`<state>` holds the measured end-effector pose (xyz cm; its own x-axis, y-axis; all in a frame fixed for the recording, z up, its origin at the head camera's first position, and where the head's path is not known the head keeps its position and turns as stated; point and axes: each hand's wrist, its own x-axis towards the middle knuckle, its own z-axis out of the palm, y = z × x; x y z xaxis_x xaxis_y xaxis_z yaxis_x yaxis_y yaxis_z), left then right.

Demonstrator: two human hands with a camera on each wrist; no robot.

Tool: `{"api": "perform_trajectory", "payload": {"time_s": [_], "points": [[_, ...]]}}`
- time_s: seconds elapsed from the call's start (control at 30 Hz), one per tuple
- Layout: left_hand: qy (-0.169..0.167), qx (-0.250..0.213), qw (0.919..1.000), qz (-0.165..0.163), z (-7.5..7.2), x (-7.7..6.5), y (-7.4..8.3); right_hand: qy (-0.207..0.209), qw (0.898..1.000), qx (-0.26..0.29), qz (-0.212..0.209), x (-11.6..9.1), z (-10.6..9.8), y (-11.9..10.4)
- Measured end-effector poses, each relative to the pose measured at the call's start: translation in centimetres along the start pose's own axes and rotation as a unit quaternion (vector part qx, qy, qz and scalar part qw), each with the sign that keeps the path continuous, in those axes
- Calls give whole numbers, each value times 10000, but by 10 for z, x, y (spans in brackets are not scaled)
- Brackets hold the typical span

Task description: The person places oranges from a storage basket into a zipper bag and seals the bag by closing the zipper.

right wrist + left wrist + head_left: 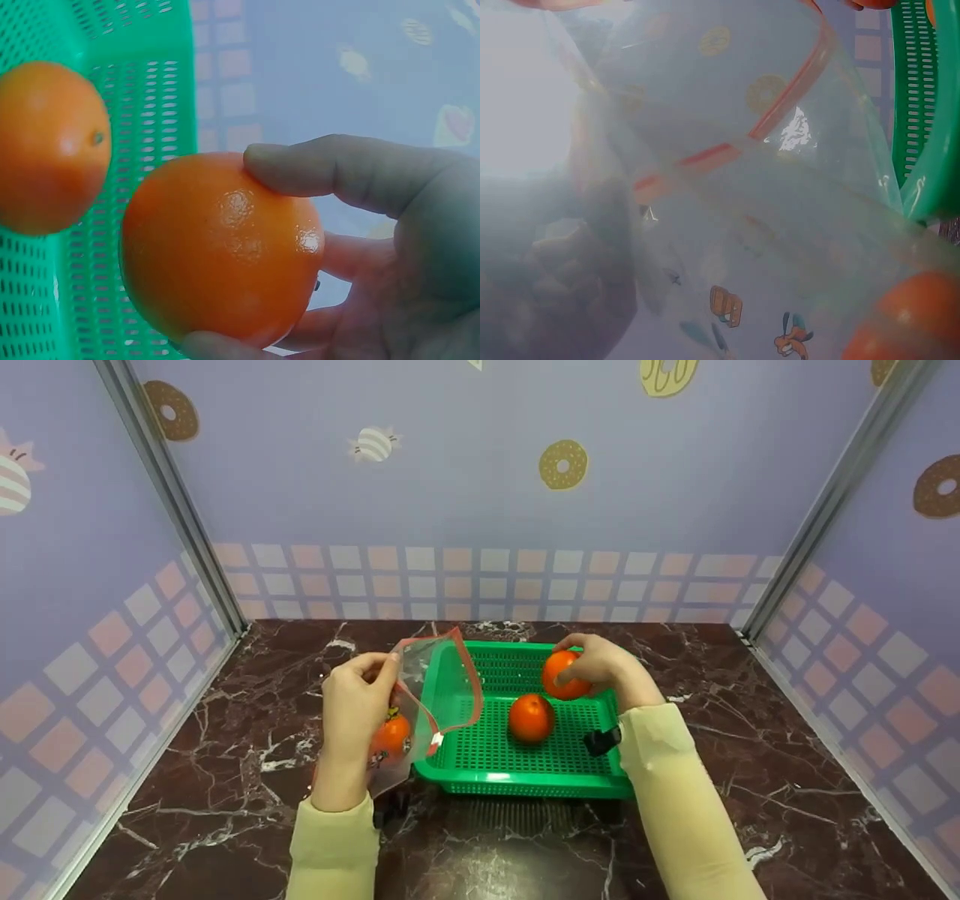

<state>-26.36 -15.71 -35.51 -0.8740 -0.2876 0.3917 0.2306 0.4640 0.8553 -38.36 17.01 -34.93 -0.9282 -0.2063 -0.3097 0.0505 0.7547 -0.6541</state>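
My left hand (351, 712) pinches the upper edge of a clear zip bag (456, 701) with a red-trimmed opening. The mouth gapes toward the basket. Inside the bag lies one persimmon (393, 733) with a green calyx, seen through the printed plastic. In my right hand (609, 666) is another persimmon (217, 251), gripped between thumb and fingers above the right part of a green basket (525, 790). A third persimmon (532, 718) sits on the basket floor, just left of the held one. The left wrist view shows mostly bag plastic; left fingertips are largely out of it.
The basket stands on a dark marbled tabletop (225, 780). Patterned walls (480, 510) enclose the back and both sides, with metal posts (180, 510) at the corners. The bag's right side overlaps the basket's left rim.
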Motion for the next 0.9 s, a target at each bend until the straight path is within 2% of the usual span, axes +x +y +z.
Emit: {"api": "perform_trajectory", "payload": {"time_s": [0.3,0.63,0.9], "points": [[53,17,10000,-19,0,0,1,107,9946,871,-551,-13,2,-6],[49,32,10000,-21,0,0,-1,274,9804,1716,-927,-21,14,-14],[14,21,10000,22,1,-1,0,323,9649,2346,-1134,-28,28,-23]]}}
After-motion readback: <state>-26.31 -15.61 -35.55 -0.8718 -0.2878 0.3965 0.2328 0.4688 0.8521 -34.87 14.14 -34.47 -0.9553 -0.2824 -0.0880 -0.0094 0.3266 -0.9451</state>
